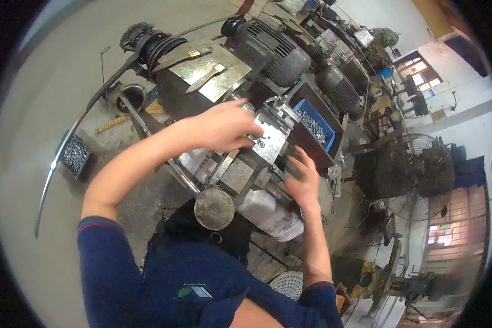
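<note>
Left hand (232, 128) is hovering over the holed metal plate (274, 142) on the machine (238, 174); blur is hiding whether its bent fingers are gripping anything. Right hand (303, 177) is hanging just beyond the plate's right side, fingers loosely apart, nothing showing between. Seemingly a loading or adjusting step; next move is probably calling for careful fingertip placement.

A bright, dark-spotted metal plate (274, 143) sits on the machine (236, 174).
</note>
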Demonstrator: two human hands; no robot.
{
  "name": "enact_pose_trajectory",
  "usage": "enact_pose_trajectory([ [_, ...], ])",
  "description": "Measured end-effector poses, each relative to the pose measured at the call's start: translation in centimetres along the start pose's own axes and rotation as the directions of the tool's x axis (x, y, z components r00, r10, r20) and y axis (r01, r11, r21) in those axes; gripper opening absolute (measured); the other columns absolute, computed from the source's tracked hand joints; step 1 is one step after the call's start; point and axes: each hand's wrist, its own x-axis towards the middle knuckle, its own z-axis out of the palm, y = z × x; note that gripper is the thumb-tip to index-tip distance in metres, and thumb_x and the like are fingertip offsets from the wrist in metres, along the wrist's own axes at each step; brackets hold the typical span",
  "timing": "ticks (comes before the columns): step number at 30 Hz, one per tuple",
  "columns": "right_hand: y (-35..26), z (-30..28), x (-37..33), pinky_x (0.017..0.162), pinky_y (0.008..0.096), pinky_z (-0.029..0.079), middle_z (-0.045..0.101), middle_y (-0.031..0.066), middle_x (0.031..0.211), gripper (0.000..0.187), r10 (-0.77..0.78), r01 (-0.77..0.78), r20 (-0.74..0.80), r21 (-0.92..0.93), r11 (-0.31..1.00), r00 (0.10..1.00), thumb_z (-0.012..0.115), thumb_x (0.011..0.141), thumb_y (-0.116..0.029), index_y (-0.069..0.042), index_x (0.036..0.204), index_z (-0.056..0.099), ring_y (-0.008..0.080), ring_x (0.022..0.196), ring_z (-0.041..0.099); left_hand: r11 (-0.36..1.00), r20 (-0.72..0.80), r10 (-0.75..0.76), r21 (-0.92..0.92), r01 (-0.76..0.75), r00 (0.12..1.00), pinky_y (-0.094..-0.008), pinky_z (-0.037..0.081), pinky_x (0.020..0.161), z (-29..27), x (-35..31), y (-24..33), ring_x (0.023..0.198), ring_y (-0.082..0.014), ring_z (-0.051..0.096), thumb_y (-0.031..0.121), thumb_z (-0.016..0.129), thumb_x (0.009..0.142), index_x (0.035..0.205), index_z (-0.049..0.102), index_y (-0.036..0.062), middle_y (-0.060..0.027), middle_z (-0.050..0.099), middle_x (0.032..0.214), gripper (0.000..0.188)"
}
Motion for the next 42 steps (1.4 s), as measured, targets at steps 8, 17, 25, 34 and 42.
enact_pose_trajectory([
  [8,11.3,-7.1,-24.0,0.098,0.0355,0.036,0.054,0.0204,0.120,0.066,0.625,-0.692,-0.381,-0.058,0.719,0.681,0.062,0.056,-0.017,0.000,0.120,0.054,0.0296,0.113,0.051,0.276,-0.083,-0.946,-0.715,0.642,0.313,-0.0273,0.049,0.077,0.4,-18.6,3.1,0.076,-0.0101,0.061,0.004,0.059,0.079,0.098,0.063,-0.0015,-0.0032,0.065,0.077,0.020],
  [17,19.8,-10.1,-40.1,0.081,0.0421,0.047,0.062,0.0200,0.100,0.055,0.861,-0.877,-0.346,-0.434,0.207,0.374,0.068,0.058,-0.024,-0.006,0.109,0.059,0.0358,0.092,0.060,0.084,-0.036,-0.994,-0.864,0.496,0.107,-0.0265,0.045,0.079,4.5,-21.8,-3.5,0.081,-0.0144,0.059,0.020,0.061,0.084,0.123,0.046,-0.0041,-0.0094,0.064,0.096,0.048],
  [25,15.1,-5.7,-42.6,0.072,0.0466,0.048,0.064,0.0191,0.083,0.041,0.819,-0.855,-0.432,-0.503,0.129,0.378,0.066,0.059,-0.031,-0.008,0.093,0.065,0.0386,0.077,0.061,0.166,-0.191,-0.977,-0.959,0.230,-0.091,-0.0347,0.052,0.059,10.2,-17.4,-7.6,0.067,-0.0232,0.062,0.006,0.053,0.084,0.102,0.045,-0.0010,-0.0144,0.061,0.085,0.020],
  [34,4.6,-0.9,-41.2,0.059,0.0388,0.046,0.062,0.0188,0.073,0.037,0.954,-0.968,-0.183,-0.118,0.220,0.238,0.060,0.057,-0.017,0.000,0.089,0.063,0.0327,0.062,0.059,0.222,-0.233,-0.966,-0.970,0.102,-0.112,-0.0370,0.053,0.066,10.5,-16.9,-8.1,0.066,-0.0293,0.062,-0.003,0.046,0.082,0.105,0.041,-0.0009,-0.0207,0.060,0.087,0.024],
  [42,0.8,1.0,-38.3,0.044,0.0262,0.036,0.053,0.0044,0.063,0.031,0.992,-0.956,-0.069,0.267,0.123,0.109,0.061,0.061,-0.012,0.004,0.087,0.062,0.0098,0.051,0.046,0.216,-0.223,-0.969,-0.974,0.070,-0.107,-0.0378,0.054,0.065,10.0,-16.4,-7.8,0.066,-0.0292,0.062,-0.002,0.045,0.081,0.104,0.039,-0.0017,-0.0199,0.059,0.084,0.024],
])
